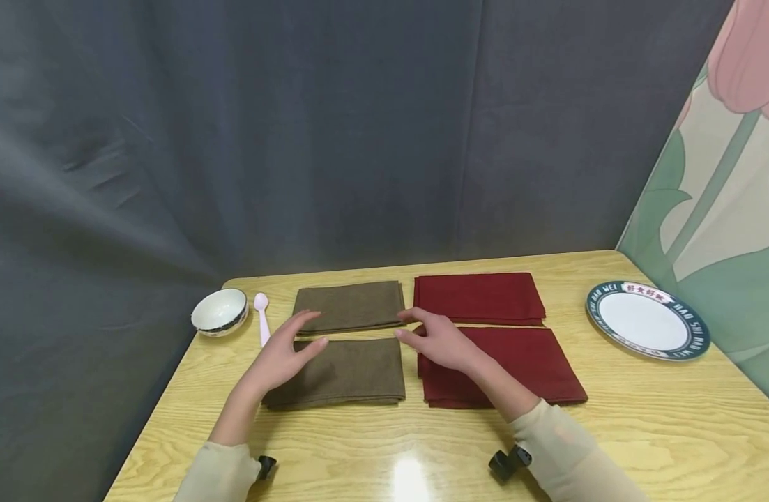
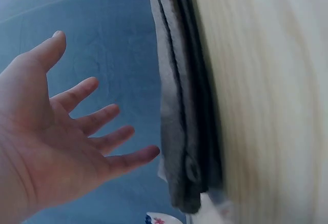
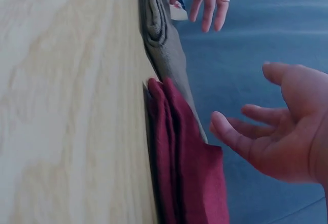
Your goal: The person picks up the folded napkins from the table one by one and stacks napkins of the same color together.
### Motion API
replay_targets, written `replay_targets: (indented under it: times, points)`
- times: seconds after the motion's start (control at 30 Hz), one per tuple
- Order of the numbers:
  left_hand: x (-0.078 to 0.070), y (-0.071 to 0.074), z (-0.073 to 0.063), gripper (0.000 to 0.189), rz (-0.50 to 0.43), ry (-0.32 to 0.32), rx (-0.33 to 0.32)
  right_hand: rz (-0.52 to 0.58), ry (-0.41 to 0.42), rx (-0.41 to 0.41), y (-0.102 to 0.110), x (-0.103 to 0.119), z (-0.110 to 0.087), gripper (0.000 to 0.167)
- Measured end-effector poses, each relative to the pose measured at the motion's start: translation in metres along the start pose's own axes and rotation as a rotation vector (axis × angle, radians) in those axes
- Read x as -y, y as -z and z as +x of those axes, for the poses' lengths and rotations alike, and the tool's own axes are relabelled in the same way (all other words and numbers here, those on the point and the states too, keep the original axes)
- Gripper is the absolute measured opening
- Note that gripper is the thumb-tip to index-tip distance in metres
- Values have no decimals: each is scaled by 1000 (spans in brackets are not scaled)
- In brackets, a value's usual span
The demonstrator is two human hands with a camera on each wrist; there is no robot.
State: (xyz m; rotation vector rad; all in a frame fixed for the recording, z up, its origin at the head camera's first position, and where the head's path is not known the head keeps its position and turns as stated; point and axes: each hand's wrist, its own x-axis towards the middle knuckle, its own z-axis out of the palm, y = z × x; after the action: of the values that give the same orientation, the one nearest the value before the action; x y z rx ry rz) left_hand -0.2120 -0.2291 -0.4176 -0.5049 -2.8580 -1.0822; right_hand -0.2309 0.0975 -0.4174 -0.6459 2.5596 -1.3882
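Note:
My left hand (image 1: 280, 359) hovers over the left part of the near brown folded cloth (image 1: 359, 376), thumb apart from spread fingers, holding nothing. In the left wrist view, the palm and fingers (image 2: 118, 139) stand beside the cloth's layered edge (image 2: 179, 106). Above the left edge of the near red folded cloth (image 1: 528, 362) is my right hand (image 1: 443, 341), its fingers loosely bent around nothing. The right wrist view also has a gap between this hand (image 3: 282, 131) and the red cloth (image 3: 205, 183). Behind lie another brown cloth (image 1: 353, 303) and another red one (image 1: 478, 296).
At the left edge of the wooden table (image 1: 679, 425) sit a white bowl (image 1: 221, 307) and a pale pink spoon (image 1: 263, 321). A green-rimmed white plate (image 1: 641, 321) lies at the right. A dark curtain (image 1: 346, 139) hangs behind, and a flower-patterned surface (image 1: 710, 209) borders the right.

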Motion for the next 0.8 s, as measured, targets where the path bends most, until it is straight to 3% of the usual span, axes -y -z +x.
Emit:
replay_targets:
  times: [0.3,0.63,0.8]
  points:
    - [14,3,-11,63,-17,44,-16,58,-176,-60,-14,0,5,49]
    - [29,8,-17,56,-9,86,-55,146,-249,-48,-20,4,5,50]
    - [32,12,-20,50,-28,141,-44,244,-294,-17,-24,5,6,50]
